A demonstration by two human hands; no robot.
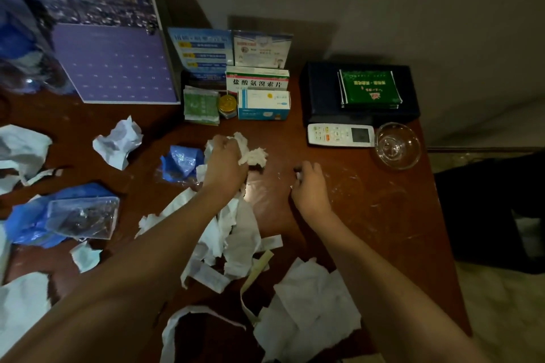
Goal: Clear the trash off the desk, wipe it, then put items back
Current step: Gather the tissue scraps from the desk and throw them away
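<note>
Head view — down over desk (pixel 383 215)

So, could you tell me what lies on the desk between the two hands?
Head view: only bare desk with small white crumbs between the left hand and right hand.

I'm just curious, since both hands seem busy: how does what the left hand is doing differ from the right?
The left hand grips a big wad of white tissue, while the right hand pinches only a tiny white scrap. The left hand sits among the paper litter; the right hand is over a barer, scuffed part of the desk. Both have curled fingers and are low over the desk, picking up trash.
</note>
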